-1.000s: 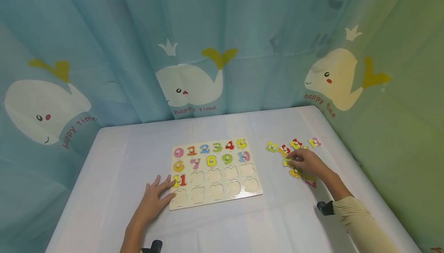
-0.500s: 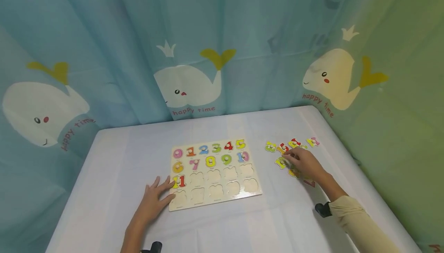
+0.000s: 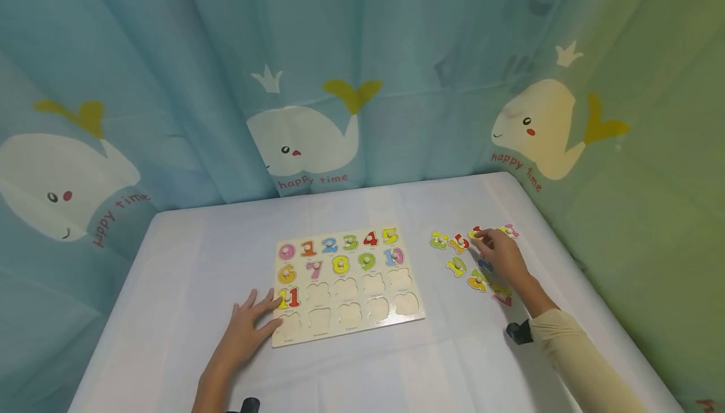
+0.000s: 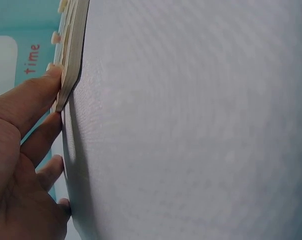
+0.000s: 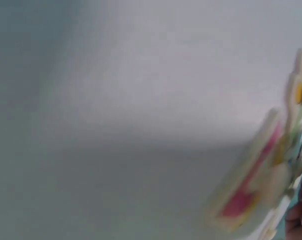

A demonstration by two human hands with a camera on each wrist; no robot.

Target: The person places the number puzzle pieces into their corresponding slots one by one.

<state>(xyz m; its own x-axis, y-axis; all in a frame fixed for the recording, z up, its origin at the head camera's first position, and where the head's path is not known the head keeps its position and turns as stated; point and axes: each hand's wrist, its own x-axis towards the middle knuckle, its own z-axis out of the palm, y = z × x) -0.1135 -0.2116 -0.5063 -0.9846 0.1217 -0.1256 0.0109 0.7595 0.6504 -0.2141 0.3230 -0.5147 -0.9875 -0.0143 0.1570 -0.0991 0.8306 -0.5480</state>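
Note:
A wooden number puzzle board (image 3: 338, 328) lies on the table, with pieces 0 to 11 seated and bare recesses in its lower rows. My left hand (image 3: 245, 330) rests at its left edge with fingers spread, some fingertips touching the rim. In the left wrist view, the fingers (image 4: 33, 95) lie against the board's edge (image 4: 75, 55). Over the loose pieces to the right is my right hand (image 3: 503, 257). Its fingertips are at a red-and-yellow number piece (image 3: 474, 232), partly hidden; whether they pinch it cannot be told. The right wrist view is blurred.
Around the right hand lie loose number pieces: a green-and-yellow one (image 3: 438, 240), an orange-and-red one (image 3: 459, 243), a yellow-green one (image 3: 456, 266), an orange-yellow one (image 3: 478, 281) and a pink-red one (image 3: 502, 296). A whale-print curtain (image 3: 396, 136) borders the white table (image 3: 192, 255).
The yellow-green piece has shifted left, out from under my right hand. That hand has since moved up to the red-and-yellow piece. My left hand stays at the board.

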